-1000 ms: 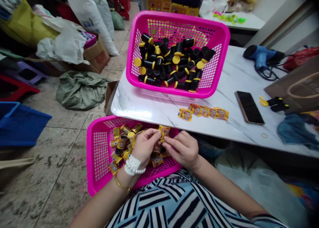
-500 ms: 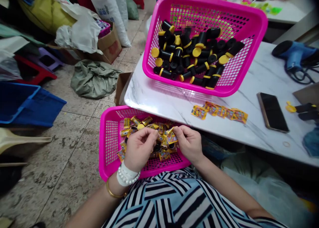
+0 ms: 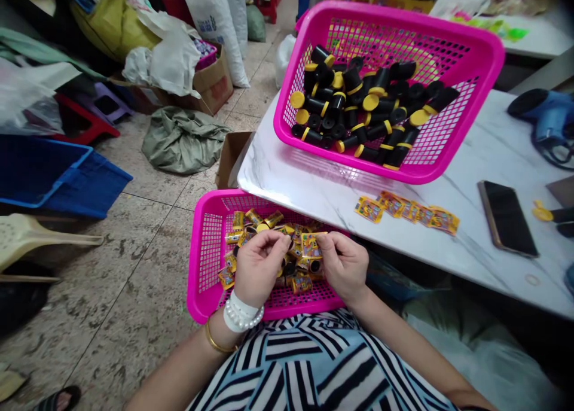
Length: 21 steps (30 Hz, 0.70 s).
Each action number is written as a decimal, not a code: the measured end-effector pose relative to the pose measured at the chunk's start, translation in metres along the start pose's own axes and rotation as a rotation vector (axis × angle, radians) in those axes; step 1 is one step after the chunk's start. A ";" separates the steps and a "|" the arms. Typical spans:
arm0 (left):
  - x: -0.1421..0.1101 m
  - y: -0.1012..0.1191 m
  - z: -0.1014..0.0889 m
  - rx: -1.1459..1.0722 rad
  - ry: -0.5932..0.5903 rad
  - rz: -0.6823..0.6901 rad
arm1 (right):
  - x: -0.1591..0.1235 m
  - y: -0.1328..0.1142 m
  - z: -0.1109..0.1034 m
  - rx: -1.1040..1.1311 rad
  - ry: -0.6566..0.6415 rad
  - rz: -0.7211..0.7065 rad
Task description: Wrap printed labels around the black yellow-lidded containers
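Note:
My right hand (image 3: 344,261) pinches a flat yellow printed label (image 3: 311,245) by its upper right edge, between thumb and forefinger. To its left, my left hand (image 3: 261,266) is closed, thumb against forefinger; what sits in that pinch, if anything, is too small to make out. Both hands are over the lower pink basket (image 3: 196,273). Inside it lie several small canisters wrapped in yellow printed labels (image 3: 302,284), partly covered by my hands. A row of similar yellow labels (image 3: 398,207) lies on the marble-patterned table (image 3: 309,189).
On the table stands an upper pink basket (image 3: 430,174) of black canisters with yellow caps (image 3: 354,79). To its right are a phone (image 3: 507,218) and a blue heat gun or dryer (image 3: 549,121). A blue bin (image 3: 105,180) and a grey-green sack (image 3: 179,139) are on the floor.
The whole view has shifted slightly, so things sit further right. The label in my right hand has turned flatter to the camera. My left hand stays pinched beside it.

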State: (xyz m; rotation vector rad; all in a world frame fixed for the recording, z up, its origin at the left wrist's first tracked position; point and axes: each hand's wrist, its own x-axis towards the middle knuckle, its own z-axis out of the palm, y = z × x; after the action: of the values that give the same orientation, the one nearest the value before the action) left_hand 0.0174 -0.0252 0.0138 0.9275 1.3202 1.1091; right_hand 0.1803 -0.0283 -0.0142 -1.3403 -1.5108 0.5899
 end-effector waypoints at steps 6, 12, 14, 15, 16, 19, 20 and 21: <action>-0.003 -0.002 -0.001 0.020 -0.053 -0.011 | 0.000 0.000 0.003 0.017 -0.015 -0.040; -0.001 -0.012 -0.001 -0.103 -0.075 -0.130 | -0.003 0.001 0.005 0.041 -0.011 -0.058; -0.001 -0.014 -0.001 -0.152 -0.061 -0.161 | -0.004 0.002 0.004 0.050 -0.009 -0.058; -0.001 -0.014 -0.001 -0.172 -0.055 -0.168 | -0.004 0.003 0.004 0.054 -0.005 -0.057; -0.001 -0.014 -0.001 -0.182 -0.055 -0.169 | -0.004 0.003 0.004 0.055 -0.004 -0.059; -0.002 -0.012 -0.001 -0.140 -0.084 -0.118 | -0.003 0.002 0.006 0.043 -0.014 -0.075; -0.002 -0.011 -0.001 -0.119 -0.092 -0.099 | -0.003 0.002 0.006 0.040 -0.019 -0.085; -0.002 -0.010 -0.001 -0.106 -0.093 -0.092 | -0.003 0.002 0.007 0.039 -0.024 -0.095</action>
State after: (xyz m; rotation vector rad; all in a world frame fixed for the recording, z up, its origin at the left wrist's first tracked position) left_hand 0.0176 -0.0301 0.0043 0.8230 1.2046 1.0425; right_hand 0.1747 -0.0289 -0.0199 -1.2285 -1.5659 0.5739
